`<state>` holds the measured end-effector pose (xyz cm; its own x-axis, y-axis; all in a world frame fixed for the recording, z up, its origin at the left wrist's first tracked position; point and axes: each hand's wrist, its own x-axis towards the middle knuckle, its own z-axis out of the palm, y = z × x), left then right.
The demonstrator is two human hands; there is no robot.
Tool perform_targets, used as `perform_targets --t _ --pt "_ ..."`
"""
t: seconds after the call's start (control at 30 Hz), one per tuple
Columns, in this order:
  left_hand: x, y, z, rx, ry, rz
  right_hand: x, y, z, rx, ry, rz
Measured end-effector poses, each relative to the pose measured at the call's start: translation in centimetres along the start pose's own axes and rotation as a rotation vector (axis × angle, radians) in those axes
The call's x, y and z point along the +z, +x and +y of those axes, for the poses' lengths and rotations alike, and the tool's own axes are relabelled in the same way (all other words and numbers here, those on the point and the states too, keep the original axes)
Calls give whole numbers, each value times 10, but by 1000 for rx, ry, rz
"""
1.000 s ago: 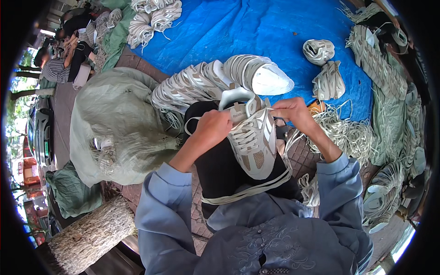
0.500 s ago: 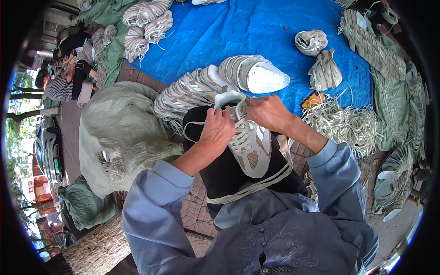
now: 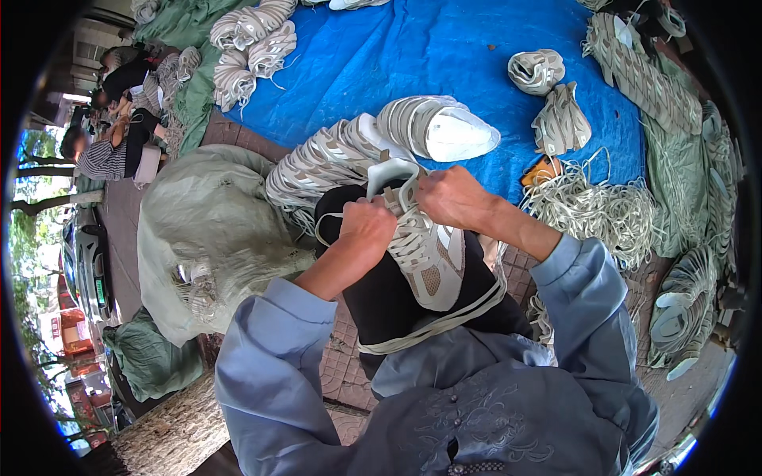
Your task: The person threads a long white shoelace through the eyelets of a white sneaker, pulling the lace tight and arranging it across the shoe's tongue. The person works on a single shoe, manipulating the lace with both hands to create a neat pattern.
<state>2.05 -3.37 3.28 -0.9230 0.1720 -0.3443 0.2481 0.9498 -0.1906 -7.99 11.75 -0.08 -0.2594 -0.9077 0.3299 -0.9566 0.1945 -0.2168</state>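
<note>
A beige and white sneaker upper (image 3: pixel 436 274) lies across my black-clad lap, toe toward me, its laces crossed over the tongue. My left hand (image 3: pixel 367 230) is closed at the left side of the lacing, with a pale shoelace (image 3: pixel 320 230) looping out beside it. At the right edge of the shoe's opening, the fingers of my right hand (image 3: pixel 454 198) are pinched on the upper. Both hands' fingertips are partly hidden. A bundle of pale laces (image 3: pixel 436 325) lies across my thighs.
Rows of nested uppers (image 3: pixel 333 155) lie just beyond my knees on a blue tarp (image 3: pixel 357 63). A heap of loose laces (image 3: pixel 595 210) sits to the right, a pale sack (image 3: pixel 214 230) to the left. More uppers (image 3: pixel 683 305) line the right side. People sit at far left.
Both hands have shifted slightly left and nearer me, still at the shoe's opening. The left hand has turned into a tighter fist. The upper has tilted a little.
</note>
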Motion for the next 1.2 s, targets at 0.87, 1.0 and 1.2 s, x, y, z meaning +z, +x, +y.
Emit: perform_targets --t 0.87,1.0,1.2 --pt "2 37 -1 -205 -836 184 17 -6 10 55 216 163" --pt "1 38 1 -203 -918 186 9 -15 10 0 92 132" --pt "-3 45 -4 -54 -1048 112 1 -7 12 12 73 38"
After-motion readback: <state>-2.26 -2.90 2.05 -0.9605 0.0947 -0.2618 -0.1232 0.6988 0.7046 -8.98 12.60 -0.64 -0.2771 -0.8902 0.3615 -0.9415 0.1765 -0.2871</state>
